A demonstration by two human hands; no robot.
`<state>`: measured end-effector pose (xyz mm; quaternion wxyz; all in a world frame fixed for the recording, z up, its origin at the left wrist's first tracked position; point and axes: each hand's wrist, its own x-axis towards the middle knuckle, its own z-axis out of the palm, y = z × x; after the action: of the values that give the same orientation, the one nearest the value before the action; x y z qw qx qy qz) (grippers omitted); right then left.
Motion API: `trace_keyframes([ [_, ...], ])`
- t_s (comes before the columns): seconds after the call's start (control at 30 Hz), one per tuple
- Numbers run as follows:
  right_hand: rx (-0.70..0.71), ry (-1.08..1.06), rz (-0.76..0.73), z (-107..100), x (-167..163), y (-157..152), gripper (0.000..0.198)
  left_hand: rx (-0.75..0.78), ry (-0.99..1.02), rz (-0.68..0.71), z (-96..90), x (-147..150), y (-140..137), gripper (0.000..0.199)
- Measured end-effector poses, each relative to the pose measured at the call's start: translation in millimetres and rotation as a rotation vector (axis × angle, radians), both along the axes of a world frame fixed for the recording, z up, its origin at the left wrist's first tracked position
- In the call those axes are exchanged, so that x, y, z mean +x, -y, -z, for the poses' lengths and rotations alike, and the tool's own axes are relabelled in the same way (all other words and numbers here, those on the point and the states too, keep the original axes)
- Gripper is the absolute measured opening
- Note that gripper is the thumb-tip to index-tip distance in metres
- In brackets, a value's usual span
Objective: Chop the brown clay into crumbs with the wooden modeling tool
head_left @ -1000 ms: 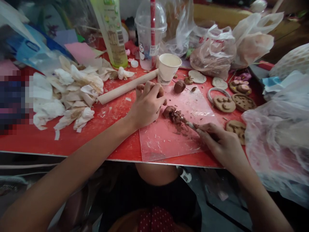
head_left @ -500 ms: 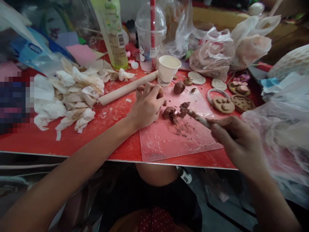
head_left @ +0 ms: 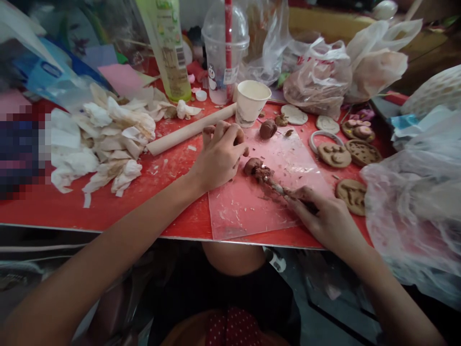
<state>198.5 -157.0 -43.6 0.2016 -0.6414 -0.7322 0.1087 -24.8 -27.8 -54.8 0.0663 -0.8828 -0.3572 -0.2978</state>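
My right hand (head_left: 320, 211) is closed around a pale stick (head_left: 276, 187) with dark brown clay caked on its far end. That end touches a lump of brown clay (head_left: 252, 166) on a clear plastic sheet (head_left: 234, 216). Crumbs of clay lie scattered around the lump. Just left of it, my left hand (head_left: 221, 156) rests at the sheet's edge with its fingers curled. The palm side is hidden, so whatever it may hold does not show. A second brown clay ball (head_left: 267, 129) sits at the sheet's far edge.
A paper cup (head_left: 252, 103) and a rolling pin (head_left: 192, 129) lie beyond my left hand. Crumpled tissues (head_left: 108, 139) are heaped at left. Decorated clay discs (head_left: 334, 154) and a white ring (head_left: 326, 134) lie at right, beside plastic bags (head_left: 414, 192). A bottle (head_left: 173, 57) stands behind.
My right hand has moved left and toward the table's near side, bringing the stick's caked end onto the clay lump. A clay disc at right is now uncovered. My left hand has stayed put.
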Motion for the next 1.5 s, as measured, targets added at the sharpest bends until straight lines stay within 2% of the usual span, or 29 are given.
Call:
trace_keyframes([
  [0.23, -0.102, -0.065, 0.045, -17, 6, 7, 0.024, -0.030, 0.014, 0.004, 0.2, 0, 0, 0.017],
  [0.3, -0.033, -0.135, 0.050, -20, 10, 9, 0.021, -0.042, 0.025, 0.007, 0.7, 0, 0, 0.017],
  [0.43, 0.188, -0.286, 0.148, -19, 15, 11, 0.011, -0.049, 0.045, 0.016, 1.0, 1, 0, 0.018],
  [0.63, 0.076, -0.117, 0.048, -12, 6, 9, 0.010, -0.024, 0.009, 0.010, -1.1, 0, 1, 0.018],
  [0.77, 0.067, -0.114, 0.027, -10, 3, 13, 0.012, -0.029, 0.011, -0.001, -1.5, 0, 1, 0.017],
  [0.9, 0.052, -0.120, 0.035, -13, 15, 23, 0.011, -0.006, 0.021, -0.007, -1.3, 0, 1, 0.017],
  [1.07, 0.115, -0.188, 0.173, -13, 20, 23, 0.012, -0.026, 0.016, 0.000, -1.4, 0, 0, 0.017],
  [1.23, 0.159, -0.114, 0.059, -9, 5, 13, 0.009, -0.037, 0.028, 0.014, -0.7, 0, 0, 0.020],
  [1.43, 0.285, -0.064, 0.126, -1, 8, 18, 0.010, -0.017, 0.029, 0.015, 0.2, 0, 0, 0.019],
  [1.5, 0.297, -0.039, 0.083, -1, 8, 18, 0.007, -0.044, 0.038, 0.015, 0.2, 0, 0, 0.017],
])
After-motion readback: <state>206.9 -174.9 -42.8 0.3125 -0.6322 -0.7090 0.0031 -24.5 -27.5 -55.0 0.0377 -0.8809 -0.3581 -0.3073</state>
